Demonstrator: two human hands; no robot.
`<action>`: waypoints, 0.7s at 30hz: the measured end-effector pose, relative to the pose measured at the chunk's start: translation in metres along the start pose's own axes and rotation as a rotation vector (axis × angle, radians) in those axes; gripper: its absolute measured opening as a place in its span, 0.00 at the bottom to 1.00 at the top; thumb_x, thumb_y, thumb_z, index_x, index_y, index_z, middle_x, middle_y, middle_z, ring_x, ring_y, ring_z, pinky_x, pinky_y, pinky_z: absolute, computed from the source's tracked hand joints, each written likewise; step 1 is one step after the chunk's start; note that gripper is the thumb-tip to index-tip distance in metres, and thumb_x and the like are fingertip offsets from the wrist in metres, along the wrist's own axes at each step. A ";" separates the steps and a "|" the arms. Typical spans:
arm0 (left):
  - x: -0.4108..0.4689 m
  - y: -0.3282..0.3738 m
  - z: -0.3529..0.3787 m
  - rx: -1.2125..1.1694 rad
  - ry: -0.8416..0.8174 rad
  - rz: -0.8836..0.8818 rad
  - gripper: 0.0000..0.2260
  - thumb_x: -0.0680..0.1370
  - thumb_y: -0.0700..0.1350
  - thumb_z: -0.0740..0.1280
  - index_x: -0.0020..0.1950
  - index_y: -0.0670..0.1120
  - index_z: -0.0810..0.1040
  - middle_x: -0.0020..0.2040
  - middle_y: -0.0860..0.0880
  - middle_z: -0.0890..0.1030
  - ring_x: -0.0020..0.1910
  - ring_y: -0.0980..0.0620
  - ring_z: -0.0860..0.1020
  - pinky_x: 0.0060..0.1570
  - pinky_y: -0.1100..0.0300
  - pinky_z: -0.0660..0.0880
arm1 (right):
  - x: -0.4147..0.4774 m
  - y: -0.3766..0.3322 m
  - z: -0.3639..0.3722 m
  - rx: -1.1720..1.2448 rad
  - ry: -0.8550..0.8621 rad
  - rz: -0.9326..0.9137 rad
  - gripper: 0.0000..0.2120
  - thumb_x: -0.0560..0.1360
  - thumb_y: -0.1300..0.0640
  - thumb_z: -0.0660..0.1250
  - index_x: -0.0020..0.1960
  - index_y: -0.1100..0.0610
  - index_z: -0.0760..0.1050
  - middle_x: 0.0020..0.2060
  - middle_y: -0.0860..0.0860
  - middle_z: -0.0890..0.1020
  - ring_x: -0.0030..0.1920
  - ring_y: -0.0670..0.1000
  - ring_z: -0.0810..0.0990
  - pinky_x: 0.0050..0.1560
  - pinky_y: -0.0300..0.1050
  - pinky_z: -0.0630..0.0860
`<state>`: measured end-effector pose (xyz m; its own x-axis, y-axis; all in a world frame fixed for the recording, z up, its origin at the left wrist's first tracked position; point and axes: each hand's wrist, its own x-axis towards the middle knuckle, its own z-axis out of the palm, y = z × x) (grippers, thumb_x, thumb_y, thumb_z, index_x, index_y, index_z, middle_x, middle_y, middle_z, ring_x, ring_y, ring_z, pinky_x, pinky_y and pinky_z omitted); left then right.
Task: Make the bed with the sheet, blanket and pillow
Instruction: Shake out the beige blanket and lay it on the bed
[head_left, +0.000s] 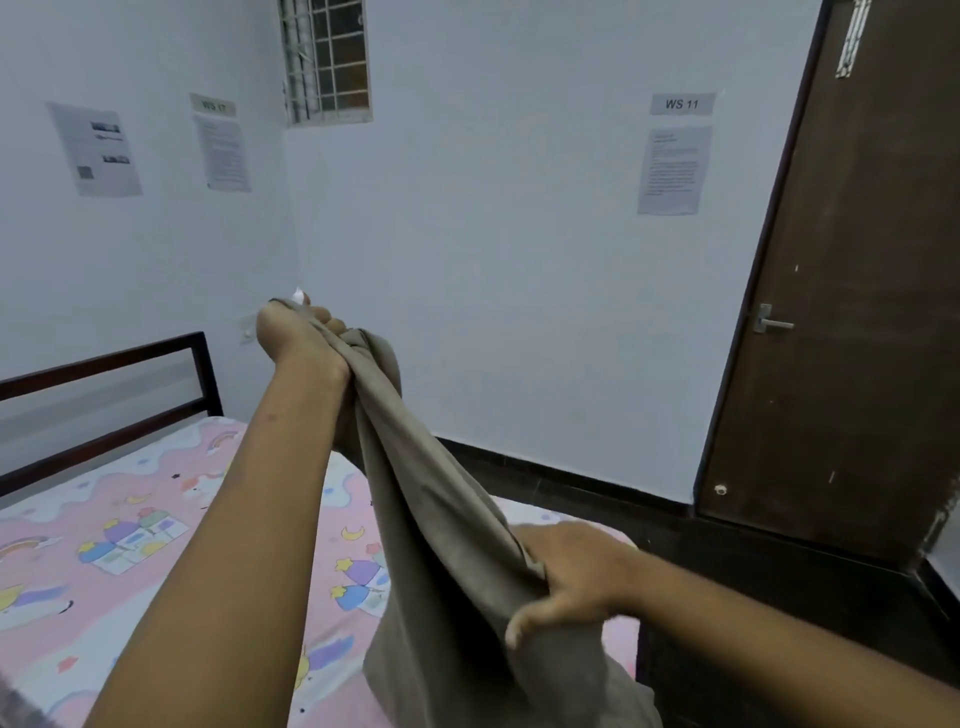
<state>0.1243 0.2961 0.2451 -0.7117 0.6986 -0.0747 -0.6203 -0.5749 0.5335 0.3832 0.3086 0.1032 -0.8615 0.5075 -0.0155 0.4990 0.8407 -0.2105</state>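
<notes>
Head view, bed and blanket. The left hand (301, 338) is raised above the bed, fingers curled tight round the bunched top end of a grey-brown blanket (441, 519); a small white scrap shows at the top of this fist (what it is cannot be told). The right hand (566, 577) is lower and nearer the camera. It grips the same blanket farther down its length, with the thumb spread on the near face of the cloth and the other fingers folded into it. Between the two hands the blanket runs as a taut, gathered rope; below the right hand it widens and hangs loose to the bottom edge of the view.

The blanket is held in the air over the bed's right-hand corner, the one toward the door (831, 312). A pink sheet (130, 545) printed with rainbows, moons and small houses lies flat across the mattress, reaching the dark rail of the headboard (104, 364) at the left edge of the bed.

On the wall behind are a barred window (324, 57), a label reading "WS 11" (681, 104) and a printed paper (672, 169) just beneath it. The door carries a metal lever handle (771, 323).
</notes>
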 end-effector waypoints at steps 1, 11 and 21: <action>0.003 -0.002 0.002 0.048 -0.005 0.019 0.12 0.76 0.40 0.53 0.33 0.49 0.61 0.24 0.53 0.58 0.20 0.55 0.55 0.24 0.68 0.53 | 0.004 0.004 0.005 -0.064 -0.035 0.021 0.26 0.67 0.31 0.63 0.57 0.46 0.67 0.51 0.47 0.80 0.52 0.54 0.78 0.49 0.47 0.72; -0.002 -0.086 -0.050 2.165 -0.865 1.110 0.20 0.73 0.50 0.55 0.65 0.51 0.66 0.51 0.49 0.81 0.47 0.42 0.79 0.35 0.56 0.69 | 0.041 0.133 -0.111 -0.134 0.407 0.476 0.22 0.68 0.66 0.56 0.53 0.44 0.73 0.52 0.53 0.80 0.50 0.57 0.77 0.45 0.46 0.71; 0.008 -0.125 -0.047 2.729 -0.701 0.641 0.19 0.77 0.53 0.62 0.64 0.44 0.74 0.62 0.44 0.71 0.60 0.43 0.75 0.53 0.51 0.72 | 0.058 0.105 -0.100 0.215 0.700 0.310 0.17 0.65 0.72 0.52 0.40 0.57 0.75 0.40 0.54 0.78 0.46 0.56 0.75 0.42 0.45 0.68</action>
<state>0.1804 0.3535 0.1383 -0.1591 0.9788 0.1286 0.9320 0.1919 -0.3076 0.3950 0.4451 0.1777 -0.3913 0.7734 0.4988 0.6159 0.6228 -0.4825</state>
